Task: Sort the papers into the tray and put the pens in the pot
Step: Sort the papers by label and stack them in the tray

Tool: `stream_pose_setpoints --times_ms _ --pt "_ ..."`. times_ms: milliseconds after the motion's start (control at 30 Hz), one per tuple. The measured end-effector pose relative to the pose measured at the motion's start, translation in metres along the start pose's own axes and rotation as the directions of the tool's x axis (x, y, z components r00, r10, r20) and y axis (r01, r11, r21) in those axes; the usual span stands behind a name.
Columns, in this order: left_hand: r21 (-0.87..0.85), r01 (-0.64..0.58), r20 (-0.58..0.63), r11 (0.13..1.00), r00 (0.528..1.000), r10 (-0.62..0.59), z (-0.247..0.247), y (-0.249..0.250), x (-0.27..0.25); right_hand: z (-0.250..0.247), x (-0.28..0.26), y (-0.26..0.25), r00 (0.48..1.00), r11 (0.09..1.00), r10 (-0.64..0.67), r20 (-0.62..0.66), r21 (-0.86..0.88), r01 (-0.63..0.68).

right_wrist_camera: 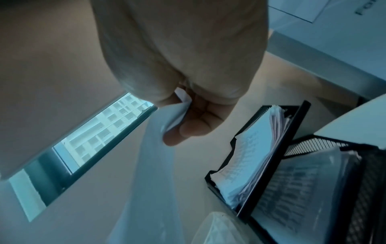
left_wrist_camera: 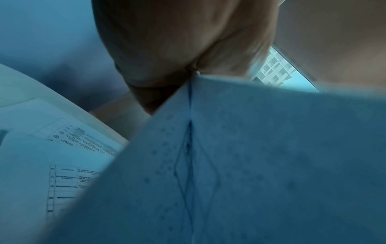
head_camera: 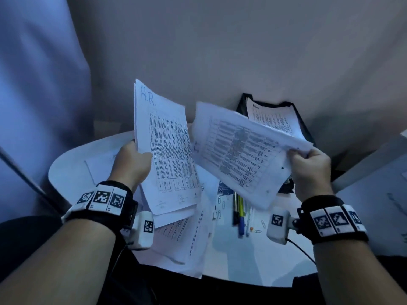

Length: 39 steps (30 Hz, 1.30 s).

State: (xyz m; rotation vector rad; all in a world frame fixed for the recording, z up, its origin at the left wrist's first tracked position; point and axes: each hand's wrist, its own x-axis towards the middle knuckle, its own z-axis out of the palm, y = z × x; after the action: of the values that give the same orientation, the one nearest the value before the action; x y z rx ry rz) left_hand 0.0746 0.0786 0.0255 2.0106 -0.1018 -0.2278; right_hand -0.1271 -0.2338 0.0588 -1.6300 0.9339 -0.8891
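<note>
The left hand (head_camera: 132,159) has its grip closed on the lower edge of a stack of printed sheets (head_camera: 169,150), thumb on the printed face and fingers behind, holding it nearly upright; "H.R." is handwritten at the top of the front sheet. The right hand (head_camera: 308,170) pinches the corner of a second, thinner batch of table-printed sheets (head_camera: 237,155) between thumb and curled fingers; the right wrist view shows the paper (right_wrist_camera: 179,107) folded into that pinch and hanging down from it.

Taking the black mesh tray (head_camera: 306,126) as the landmark: it stands at the far edge of the desk (head_camera: 72,170), against the wall, and already carries a pile of filed papers (head_camera: 273,119). The right-hand batch hangs just in front of the tray and partly covers its near side. The H.R. stack is well to the left of it. More loose sheets (head_camera: 187,234) lie flat on the desk in front of the tray, under both raised batches. The pens (head_camera: 240,214) lie side by side on the desk nearer the person than the tray, with a few paper clips (head_camera: 220,208) around them. A pot is not clearly made out in any view.

The step in hand looks like sorting: two batches separated and compared, none being laid down yet. The next move probably calls for carrying the right-hand batch over the tray's front lip and laying it flat on the pile, keeping the pinched corner from creasing. The pens are untouched.
</note>
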Motion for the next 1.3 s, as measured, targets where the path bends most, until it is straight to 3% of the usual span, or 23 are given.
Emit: stream_pose_setpoints --times_ms 200,300,500,800,967,1133,1300 --pt "-0.125 0.019 0.046 0.992 0.999 -0.013 0.005 0.002 -0.003 0.022 -0.013 0.014 0.972 0.900 0.236 0.017 0.373 -0.225" --pt "-0.094 0.003 0.009 0.996 1.000 -0.002 0.003 0.002 0.000 0.035 -0.022 0.024 0.938 0.838 0.346 0.010 0.447 -0.314" --pt "-0.052 0.036 -0.067 0.998 0.997 -0.040 -0.007 0.003 0.005 0.051 -0.027 0.034 0.914 0.785 0.405 0.032 0.500 -0.366" --pt "-0.309 0.065 0.115 0.949 0.993 -0.030 0.006 0.013 -0.005 0.082 -0.064 0.050 0.879 0.773 0.444 0.171 0.422 -0.473" --pt "-0.395 0.044 0.092 0.918 0.996 -0.008 0.016 0.020 -0.017 0.105 -0.089 0.061 0.845 0.800 0.443 0.299 0.294 -0.523" --pt "-0.390 0.023 0.138 0.921 0.990 0.034 0.016 0.016 -0.016 0.114 -0.098 0.065 0.805 0.814 0.423 0.416 0.216 -0.539" --pt "-0.184 -0.025 0.102 0.983 0.994 0.045 0.014 0.010 -0.010 0.115 -0.095 0.084 0.793 0.843 0.394 0.464 0.160 -0.513"
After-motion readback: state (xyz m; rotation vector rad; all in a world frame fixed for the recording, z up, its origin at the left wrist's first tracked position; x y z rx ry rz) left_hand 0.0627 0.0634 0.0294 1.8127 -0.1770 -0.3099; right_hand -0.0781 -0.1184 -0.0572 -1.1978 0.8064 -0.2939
